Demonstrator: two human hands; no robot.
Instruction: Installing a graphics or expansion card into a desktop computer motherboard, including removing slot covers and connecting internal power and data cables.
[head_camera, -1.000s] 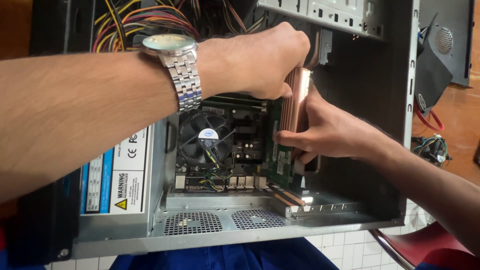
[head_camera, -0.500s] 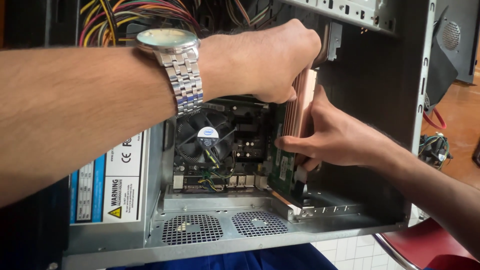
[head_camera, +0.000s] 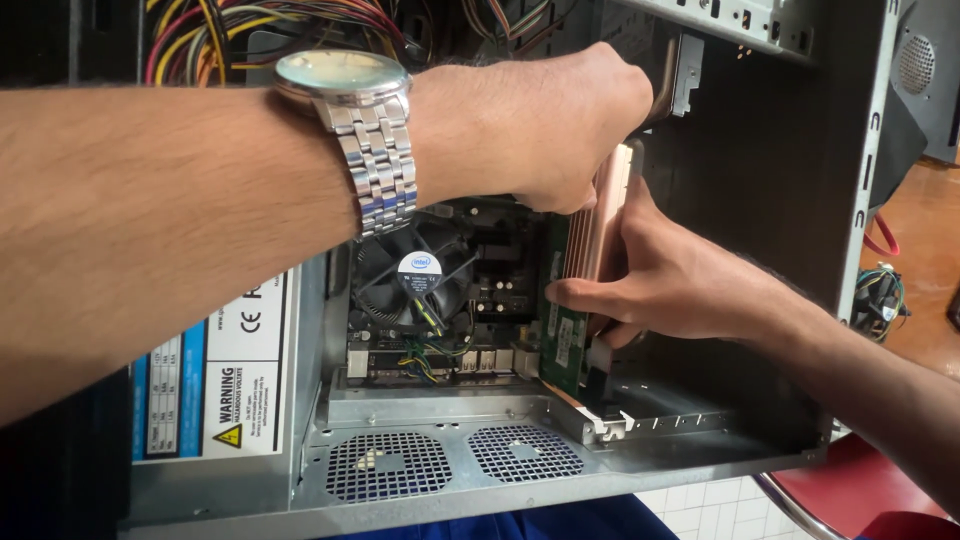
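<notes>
An open computer case lies in front of me. My left hand, with a silver wristwatch on its wrist, reaches in from the left and grips the top of an expansion card. The card has a copper-coloured heatsink and a green board, and it stands upright beside the motherboard. From the right, my right hand holds the card's lower side, fingers wrapped over the heatsink. To the card's left is the black processor fan.
A grey power supply with a white label fills the left of the case. Bundled coloured cables hang at the top. Two round vent grilles are in the near wall. A red chair stands at the lower right.
Both hands have stayed on the card. The view has shifted, so the case and the hands sit a little further right and lower in the frame.
</notes>
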